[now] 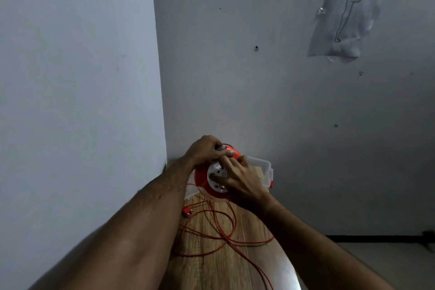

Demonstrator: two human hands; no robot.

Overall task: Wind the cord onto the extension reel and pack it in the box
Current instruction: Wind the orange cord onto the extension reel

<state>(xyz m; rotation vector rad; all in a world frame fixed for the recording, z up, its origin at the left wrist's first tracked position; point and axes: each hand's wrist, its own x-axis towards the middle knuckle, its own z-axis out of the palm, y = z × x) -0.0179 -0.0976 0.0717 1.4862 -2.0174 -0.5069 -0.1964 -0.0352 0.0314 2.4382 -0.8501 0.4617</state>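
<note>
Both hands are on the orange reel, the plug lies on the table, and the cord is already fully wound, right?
Not fully wound. The head view shows loose orange cord looped across the wooden table. Both the left hand and right hand are on the reel; the plug lies there.

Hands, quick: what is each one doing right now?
Left hand: grips the top handle of the round orange-and-white plastic extension reel.
Right hand: fingers rest spread on the reel's white socket face; no clear grip.
</note>
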